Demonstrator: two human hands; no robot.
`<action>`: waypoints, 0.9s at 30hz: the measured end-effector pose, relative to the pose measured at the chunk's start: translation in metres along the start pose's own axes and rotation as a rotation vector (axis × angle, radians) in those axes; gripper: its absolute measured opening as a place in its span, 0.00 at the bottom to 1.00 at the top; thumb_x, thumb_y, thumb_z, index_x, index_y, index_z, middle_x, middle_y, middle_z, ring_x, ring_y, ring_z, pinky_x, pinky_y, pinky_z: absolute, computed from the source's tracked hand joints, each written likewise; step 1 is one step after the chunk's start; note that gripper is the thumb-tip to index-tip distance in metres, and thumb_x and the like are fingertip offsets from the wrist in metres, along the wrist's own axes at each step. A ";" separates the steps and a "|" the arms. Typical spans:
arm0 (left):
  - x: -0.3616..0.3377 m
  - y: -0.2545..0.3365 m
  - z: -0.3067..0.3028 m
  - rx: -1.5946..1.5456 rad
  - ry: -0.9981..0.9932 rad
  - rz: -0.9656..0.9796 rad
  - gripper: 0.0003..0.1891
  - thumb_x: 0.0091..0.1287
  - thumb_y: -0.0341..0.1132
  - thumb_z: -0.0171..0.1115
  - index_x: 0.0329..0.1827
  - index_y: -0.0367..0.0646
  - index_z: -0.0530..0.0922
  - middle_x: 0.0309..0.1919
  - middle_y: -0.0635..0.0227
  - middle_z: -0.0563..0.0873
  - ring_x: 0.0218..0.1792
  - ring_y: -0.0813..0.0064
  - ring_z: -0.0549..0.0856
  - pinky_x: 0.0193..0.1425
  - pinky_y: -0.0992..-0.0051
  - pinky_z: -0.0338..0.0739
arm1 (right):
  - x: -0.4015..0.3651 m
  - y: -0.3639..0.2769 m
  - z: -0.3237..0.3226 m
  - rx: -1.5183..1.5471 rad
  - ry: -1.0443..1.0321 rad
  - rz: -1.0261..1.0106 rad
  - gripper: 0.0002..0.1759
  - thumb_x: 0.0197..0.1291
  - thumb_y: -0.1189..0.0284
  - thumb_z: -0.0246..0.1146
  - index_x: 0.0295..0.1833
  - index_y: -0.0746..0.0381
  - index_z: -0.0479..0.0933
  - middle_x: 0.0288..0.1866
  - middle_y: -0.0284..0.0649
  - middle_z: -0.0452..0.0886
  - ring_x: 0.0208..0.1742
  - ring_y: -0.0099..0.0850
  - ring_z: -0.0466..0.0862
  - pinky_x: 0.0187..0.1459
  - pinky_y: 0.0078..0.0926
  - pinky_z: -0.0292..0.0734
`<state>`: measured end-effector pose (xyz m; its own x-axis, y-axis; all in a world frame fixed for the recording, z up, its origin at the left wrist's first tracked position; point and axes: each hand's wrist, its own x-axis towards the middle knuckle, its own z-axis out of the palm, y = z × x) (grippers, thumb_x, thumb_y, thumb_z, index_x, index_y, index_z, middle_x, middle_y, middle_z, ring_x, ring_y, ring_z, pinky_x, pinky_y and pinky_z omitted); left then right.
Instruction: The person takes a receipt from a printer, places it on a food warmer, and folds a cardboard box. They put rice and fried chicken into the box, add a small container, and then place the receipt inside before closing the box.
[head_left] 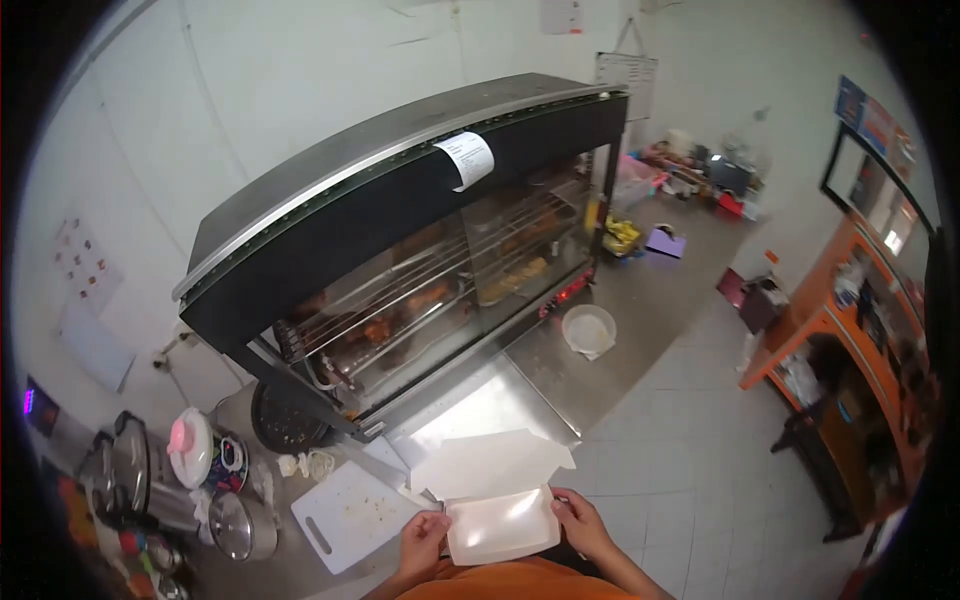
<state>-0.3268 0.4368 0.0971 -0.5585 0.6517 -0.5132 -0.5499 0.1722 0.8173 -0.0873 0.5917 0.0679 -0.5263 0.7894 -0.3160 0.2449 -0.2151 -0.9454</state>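
A white takeaway box (503, 528) with its lid flap up lies between my two hands, just in front of my orange top. The inside of the box shows no food. My left hand (424, 540) pinches its left edge, and my right hand (582, 523) grips the right edge. Left of the box is a white cutting board (347, 512) with crumbs on it, and a knife (385, 470) lies across its upper part. Beyond the box stands a glass-fronted warming cabinet (400, 220) with browned food on racks inside.
A round white container (589, 331) sits on the steel counter (555, 385) beyond the box. Pots (240, 527) and a black pan (285, 418) stand at the left. Tiled floor and an orange shelf unit (850, 330) are at the right.
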 end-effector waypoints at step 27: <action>-0.073 -0.175 -0.051 0.279 0.676 0.147 0.29 0.68 0.50 0.69 0.66 0.42 0.75 0.64 0.57 0.81 0.68 0.61 0.77 0.71 0.62 0.71 | 0.272 -0.007 0.040 -0.656 -0.273 -0.485 0.30 0.72 0.62 0.60 0.70 0.70 0.66 0.70 0.59 0.70 0.74 0.53 0.66 0.76 0.46 0.56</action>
<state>-0.2214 0.3211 -0.0214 -0.9235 0.1017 -0.3698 -0.3129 0.3579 0.8798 -0.2648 0.7849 -0.0150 -0.8512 0.5243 0.0230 0.3194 0.5522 -0.7701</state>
